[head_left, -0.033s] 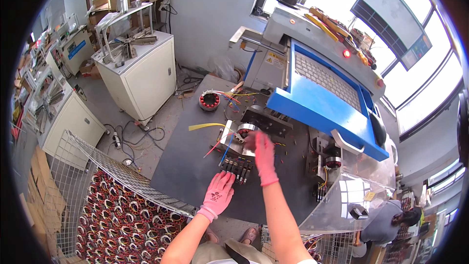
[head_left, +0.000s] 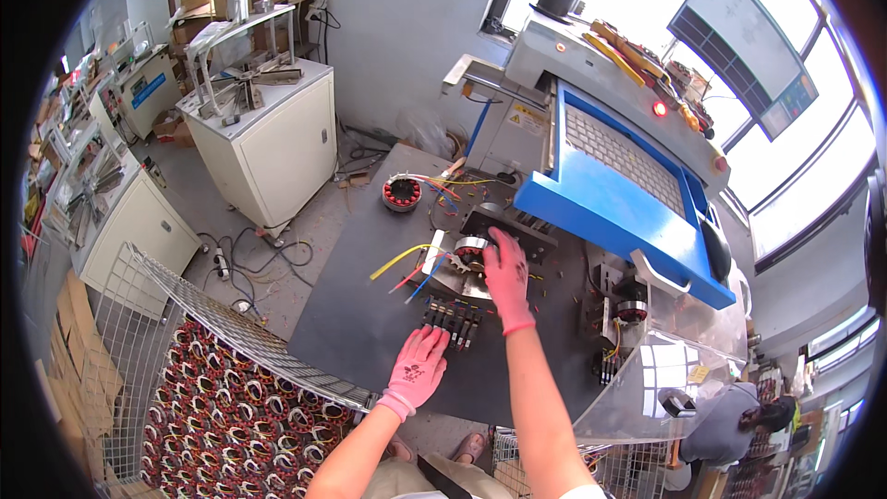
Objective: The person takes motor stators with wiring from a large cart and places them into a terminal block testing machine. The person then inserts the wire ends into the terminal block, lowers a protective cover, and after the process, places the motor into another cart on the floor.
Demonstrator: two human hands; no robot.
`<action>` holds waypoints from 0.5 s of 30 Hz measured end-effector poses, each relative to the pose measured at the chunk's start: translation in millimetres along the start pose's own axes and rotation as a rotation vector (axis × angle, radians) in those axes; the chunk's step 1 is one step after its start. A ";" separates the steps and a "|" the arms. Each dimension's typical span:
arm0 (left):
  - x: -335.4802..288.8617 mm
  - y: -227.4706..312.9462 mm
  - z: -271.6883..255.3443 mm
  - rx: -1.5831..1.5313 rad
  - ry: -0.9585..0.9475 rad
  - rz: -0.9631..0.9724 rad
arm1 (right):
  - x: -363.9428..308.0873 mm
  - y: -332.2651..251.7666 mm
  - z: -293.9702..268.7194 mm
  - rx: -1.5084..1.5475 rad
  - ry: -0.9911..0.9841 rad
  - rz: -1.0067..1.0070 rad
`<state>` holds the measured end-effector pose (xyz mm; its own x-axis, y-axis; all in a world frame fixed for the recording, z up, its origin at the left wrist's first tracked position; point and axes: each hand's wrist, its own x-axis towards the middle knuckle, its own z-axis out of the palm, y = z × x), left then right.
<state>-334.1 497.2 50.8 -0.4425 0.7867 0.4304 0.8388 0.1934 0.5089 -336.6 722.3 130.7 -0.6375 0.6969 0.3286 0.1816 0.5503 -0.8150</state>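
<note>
A motor stator (head_left: 471, 252) with a silver ring sits in a metal fixture (head_left: 434, 249) on the dark table. Its yellow, red and blue lead wires (head_left: 407, 263) fan out to the left. My right hand (head_left: 508, 282), in a pink glove, is just right of the stator, fingers stretched toward the black plate (head_left: 517, 233) behind it; whether they touch the stator I cannot tell. My left hand (head_left: 420, 365), also gloved, lies with fingers extended at the near end of a row of black clamps (head_left: 453, 316). Nothing shows in its grip.
Another stator (head_left: 401, 192) with red windings stands at the table's far left. A blue-framed machine (head_left: 610, 194) rises at the right, beside a second fixture with a stator (head_left: 632, 307) and a clear panel (head_left: 651, 388). A wire basket (head_left: 249, 360) full of stators stands left; a person (head_left: 730, 420) works at far right.
My right hand has moved from the stator's front to its right side, fingers farther up. The lead wires have shifted slightly. My left hand stays about where it was.
</note>
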 end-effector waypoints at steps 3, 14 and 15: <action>5.5 0.6 -5.0 -0.039 -0.018 -0.020 | 36.7 -7.2 4.6 -0.624 -0.175 -0.344; -72.2 117.0 -95.4 -2.358 0.470 -0.479 | -154.0 -122.7 -47.6 -0.096 -0.739 -0.364; -87.7 130.5 -105.9 -2.165 0.507 -0.616 | -169.6 -124.6 -44.6 -0.152 -0.668 -0.544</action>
<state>-219.4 391.3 158.5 -0.7280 0.6746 -0.1222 -0.6822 -0.6951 0.2270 -217.7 556.1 197.9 -0.9615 -0.0693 0.2658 -0.2077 0.8169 -0.5381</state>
